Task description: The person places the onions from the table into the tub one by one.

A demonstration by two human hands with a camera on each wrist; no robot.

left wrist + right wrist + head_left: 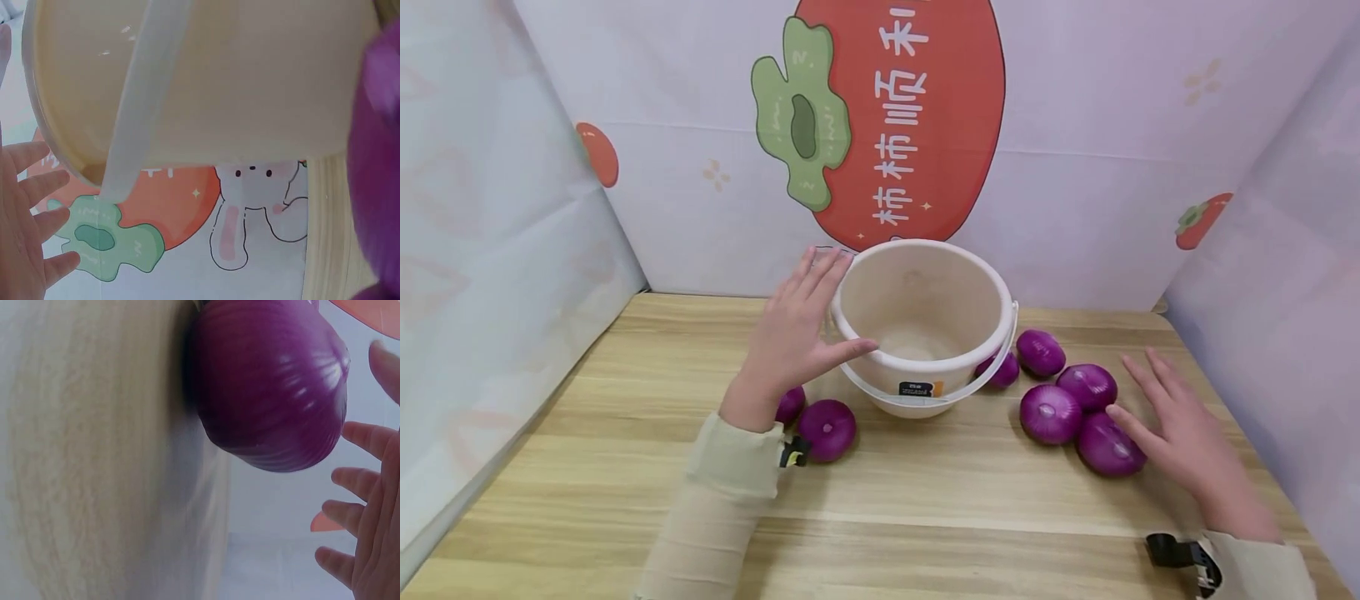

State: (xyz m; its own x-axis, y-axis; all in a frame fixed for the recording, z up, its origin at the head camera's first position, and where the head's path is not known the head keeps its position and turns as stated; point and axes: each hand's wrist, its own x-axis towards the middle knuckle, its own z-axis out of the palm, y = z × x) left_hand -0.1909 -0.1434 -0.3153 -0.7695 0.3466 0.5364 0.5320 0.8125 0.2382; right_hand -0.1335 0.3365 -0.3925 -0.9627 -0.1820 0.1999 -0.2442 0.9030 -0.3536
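Observation:
A cream plastic bucket (925,379) stands upright in the middle of the table, its white handle (951,398) hanging down at the front. My left hand (797,329) is at the bucket's left rim with fingers spread and straight; whether it touches the rim I cannot tell. Beside the left wrist lie a purple onion (827,430) and another one (790,405) partly hidden by the wrist. On the right, my right hand (1183,425) hovers with loose, spread fingers beside a cluster of several purple onions, nearest to one onion (1108,446). It holds nothing.
More onions sit right of the bucket, one (1040,353) near the back and one (1000,369) partly behind the handle. The wooden table (940,508) meets printed cloth walls (1075,208) at the back and both sides.

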